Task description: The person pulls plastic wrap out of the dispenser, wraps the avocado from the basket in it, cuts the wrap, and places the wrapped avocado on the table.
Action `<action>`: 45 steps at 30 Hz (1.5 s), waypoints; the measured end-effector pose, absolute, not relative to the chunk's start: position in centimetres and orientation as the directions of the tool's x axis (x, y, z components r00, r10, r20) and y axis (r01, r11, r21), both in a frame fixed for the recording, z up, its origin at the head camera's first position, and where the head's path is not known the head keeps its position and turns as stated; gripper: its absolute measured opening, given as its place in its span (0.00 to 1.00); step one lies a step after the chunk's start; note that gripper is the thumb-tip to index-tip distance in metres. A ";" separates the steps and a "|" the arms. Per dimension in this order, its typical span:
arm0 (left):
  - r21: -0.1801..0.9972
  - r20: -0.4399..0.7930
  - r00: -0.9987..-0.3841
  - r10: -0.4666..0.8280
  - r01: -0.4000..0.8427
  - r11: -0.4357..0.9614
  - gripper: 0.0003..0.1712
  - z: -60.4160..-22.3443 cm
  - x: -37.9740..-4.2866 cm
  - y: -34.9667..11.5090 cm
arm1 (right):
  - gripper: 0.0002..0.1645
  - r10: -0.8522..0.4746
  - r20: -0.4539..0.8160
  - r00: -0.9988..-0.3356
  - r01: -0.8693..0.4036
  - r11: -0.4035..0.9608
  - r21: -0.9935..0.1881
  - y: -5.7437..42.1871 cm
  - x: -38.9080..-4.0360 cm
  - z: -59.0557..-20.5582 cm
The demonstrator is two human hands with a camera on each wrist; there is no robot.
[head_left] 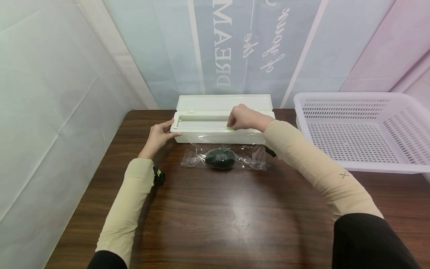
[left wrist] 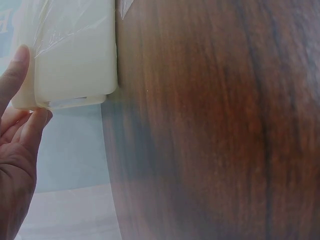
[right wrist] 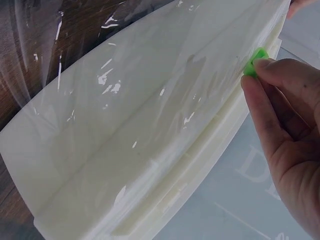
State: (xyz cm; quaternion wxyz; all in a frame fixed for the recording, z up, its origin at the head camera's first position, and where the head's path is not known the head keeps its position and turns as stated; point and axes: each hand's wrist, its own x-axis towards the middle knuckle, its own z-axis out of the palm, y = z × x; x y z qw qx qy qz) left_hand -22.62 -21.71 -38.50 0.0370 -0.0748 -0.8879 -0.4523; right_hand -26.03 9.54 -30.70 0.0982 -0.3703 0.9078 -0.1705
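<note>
A white cling film dispenser [head_left: 220,137] lies lengthwise near the table's far edge, its lid [head_left: 224,102] swung up at the back. My left hand [head_left: 158,137] grips the dispenser's left end, thumb on one side and fingers on the other. With thumb and forefinger, my right hand [head_left: 246,117] pinches a small green slide cutter [right wrist: 252,62] on the dispenser's long edge, right of its middle. Clear cling film [head_left: 256,157] runs over the front wall and onto the table. On the table in front, a dark green oval fruit [head_left: 220,158], like an avocado, shows under the film.
A white slotted plastic basket [head_left: 336,164] stands at the back right, beyond my right forearm. The brown wooden table [head_left: 215,216] reaches toward me. A printed cloth [head_left: 168,48] hangs right behind the dispenser, and a pale sheet [head_left: 50,112] hangs along the left side.
</note>
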 end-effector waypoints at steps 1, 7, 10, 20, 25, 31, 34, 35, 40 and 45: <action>0.798 0.132 -0.986 0.099 0.165 0.580 0.37 -38.5 -22.6 -21.7 | 0.09 -0.707 -0.052 -0.706 -0.639 0.667 -0.383 9.6 -26.0 -30.7; 0.799 0.122 -0.987 0.100 0.157 0.580 0.38 -38.4 -22.6 -21.8 | 0.08 -0.715 -0.044 -0.698 -0.657 0.664 -0.357 10.1 -26.0 -30.7; 0.796 0.126 -0.987 0.103 0.163 0.584 0.38 -38.4 -22.6 -21.8 | 0.08 -0.715 -0.041 -0.698 -0.662 0.667 -0.343 10.3 -26.0 -30.7; 0.803 0.126 -0.986 0.107 0.165 0.573 0.38 -38.3 -22.6 -21.9 | 0.08 -0.705 -0.037 -0.708 -0.650 0.671 -0.358 10.8 -25.9 -30.6; 0.807 0.127 -0.986 0.110 0.167 0.567 0.38 -38.4 -22.6 -21.8 | 0.08 -0.697 -0.053 -0.715 -0.636 0.680 -0.365 11.0 -25.9 -30.6; 0.807 0.133 -0.985 0.108 0.171 0.566 0.37 -38.5 -22.7 -21.7 | 0.08 -0.693 -0.065 -0.718 -0.629 0.686 -0.366 11.3 -25.9 -30.7; 0.797 0.124 -0.987 0.103 0.161 0.582 0.37 -38.5 -22.7 -21.8 | 0.09 -0.690 -0.069 -0.720 -0.623 0.687 -0.374 11.5 -25.9 -30.7; 0.795 0.119 -0.988 0.102 0.156 0.586 0.38 -38.5 -22.7 -21.8 | 0.10 -0.690 -0.069 -0.720 -0.622 0.686 -0.378 11.5 -25.9 -30.7; 0.793 0.111 -0.989 0.100 0.149 0.591 0.38 -38.5 -22.8 -21.8 | 0.10 -0.690 -0.073 -0.720 -0.617 0.684 -0.388 11.9 -25.9 -30.6; 0.791 0.127 -0.986 0.106 0.165 0.590 0.37 -38.5 -22.8 -21.8 | 0.10 -0.690 -0.072 -0.720 -0.620 0.687 -0.379 12.2 -25.9 -30.6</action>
